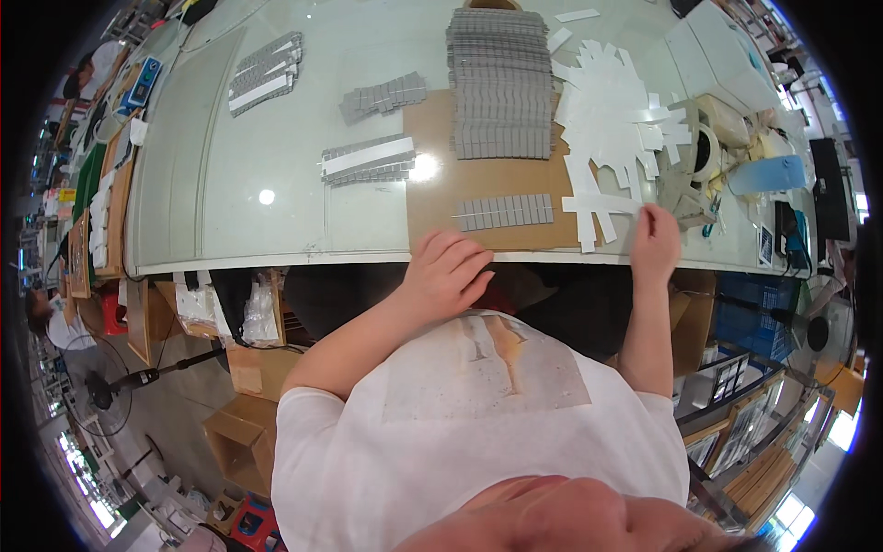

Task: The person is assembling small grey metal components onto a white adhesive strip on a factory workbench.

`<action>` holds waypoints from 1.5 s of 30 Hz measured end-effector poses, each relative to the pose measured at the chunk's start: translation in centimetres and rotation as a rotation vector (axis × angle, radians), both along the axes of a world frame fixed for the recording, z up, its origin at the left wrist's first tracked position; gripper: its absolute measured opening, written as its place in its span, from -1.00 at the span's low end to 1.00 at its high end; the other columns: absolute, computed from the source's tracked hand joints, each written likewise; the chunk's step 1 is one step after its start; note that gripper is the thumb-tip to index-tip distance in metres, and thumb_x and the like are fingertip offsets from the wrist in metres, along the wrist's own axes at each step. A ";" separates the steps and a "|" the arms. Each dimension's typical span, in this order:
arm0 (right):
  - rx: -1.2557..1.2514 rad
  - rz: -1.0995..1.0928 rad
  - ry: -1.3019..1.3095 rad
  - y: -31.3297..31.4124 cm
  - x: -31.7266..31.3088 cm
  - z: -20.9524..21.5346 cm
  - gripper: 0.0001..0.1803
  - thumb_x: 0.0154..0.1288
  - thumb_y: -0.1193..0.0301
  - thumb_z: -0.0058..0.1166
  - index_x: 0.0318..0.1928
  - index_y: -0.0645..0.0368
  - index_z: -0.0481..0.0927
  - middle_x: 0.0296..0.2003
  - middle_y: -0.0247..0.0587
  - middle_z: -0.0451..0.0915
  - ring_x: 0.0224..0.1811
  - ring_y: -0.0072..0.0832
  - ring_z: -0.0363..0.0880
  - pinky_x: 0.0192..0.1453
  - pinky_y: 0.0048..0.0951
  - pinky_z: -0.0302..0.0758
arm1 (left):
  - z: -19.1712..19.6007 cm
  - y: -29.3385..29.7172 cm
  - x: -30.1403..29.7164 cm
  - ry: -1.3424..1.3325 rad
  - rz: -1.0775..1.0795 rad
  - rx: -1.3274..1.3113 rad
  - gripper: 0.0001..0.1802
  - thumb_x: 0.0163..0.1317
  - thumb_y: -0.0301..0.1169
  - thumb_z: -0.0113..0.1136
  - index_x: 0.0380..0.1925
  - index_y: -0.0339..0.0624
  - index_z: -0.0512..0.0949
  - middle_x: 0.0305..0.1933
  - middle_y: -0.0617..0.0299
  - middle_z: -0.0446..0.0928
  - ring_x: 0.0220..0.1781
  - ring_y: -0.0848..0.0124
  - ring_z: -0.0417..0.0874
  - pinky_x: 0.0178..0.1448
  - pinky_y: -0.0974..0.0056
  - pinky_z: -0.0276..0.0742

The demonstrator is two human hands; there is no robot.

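My right hand [655,244] pinches the right end of a white strip [602,204] at the front of a heap of white strips [602,110]. My left hand [451,267] rests at the table's front edge, its fingers loosely bent and slightly apart, with nothing seen in them. Just beyond it, a flat grey segmented piece [504,212] lies on a brown cardboard sheet [432,207]. Farther back on the cardboard stands a long row of stacked grey segmented pieces [501,92].
To the left lie grey pieces with white strips on top [368,159], another grey bundle [384,97] and a farther one [267,74]. On the right stand a white box [722,57], tape rolls [706,152] and a blue bottle [766,175]. The table's front edge [313,260] runs before me.
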State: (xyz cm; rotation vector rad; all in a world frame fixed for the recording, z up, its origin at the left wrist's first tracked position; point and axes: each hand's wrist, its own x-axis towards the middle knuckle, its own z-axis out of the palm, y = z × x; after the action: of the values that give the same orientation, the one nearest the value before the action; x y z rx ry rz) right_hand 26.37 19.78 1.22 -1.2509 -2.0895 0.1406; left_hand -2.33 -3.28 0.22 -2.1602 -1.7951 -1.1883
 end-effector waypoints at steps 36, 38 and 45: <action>-1.117 0.180 0.706 -4.9 -11.3 1.2 -0.83 0.38 0.56 0.24 -0.06 0.35 0.66 -0.39 -0.26 0.67 -0.46 -0.62 0.64 -0.42 -0.60 0.58 | 0.0 0.1 -2.7 0.133 0.130 0.013 -0.64 0.07 -0.24 0.44 -0.10 -0.02 0.69 -0.08 0.35 0.55 -0.01 0.28 0.51 0.17 0.08 0.44; -1.114 0.180 0.692 -4.9 -11.3 1.2 -0.83 0.38 0.56 0.25 -0.06 0.34 0.66 -0.38 -0.27 0.67 -0.45 -0.62 0.64 -0.42 -0.60 0.59 | 0.0 0.0 -2.7 0.121 0.130 0.008 -0.64 0.06 -0.25 0.45 -0.11 -0.02 0.69 -0.07 0.35 0.55 -0.01 0.27 0.51 0.15 0.08 0.45; -1.116 0.188 0.677 -4.9 -11.3 1.0 -0.84 0.38 0.56 0.25 -0.06 0.34 0.67 -0.38 -0.27 0.68 -0.45 -0.64 0.64 -0.42 -0.61 0.58 | 0.2 0.3 -2.7 0.102 0.127 0.010 -0.63 0.03 -0.28 0.46 -0.12 -0.03 0.69 -0.05 0.35 0.56 -0.01 0.26 0.52 0.11 0.08 0.48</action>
State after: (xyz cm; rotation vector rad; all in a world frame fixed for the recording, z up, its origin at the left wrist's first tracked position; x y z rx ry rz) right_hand 15.11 14.87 2.17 -1.2699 -1.4590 1.7274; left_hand -5.01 -3.01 0.44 -2.0276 -1.8484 -1.0377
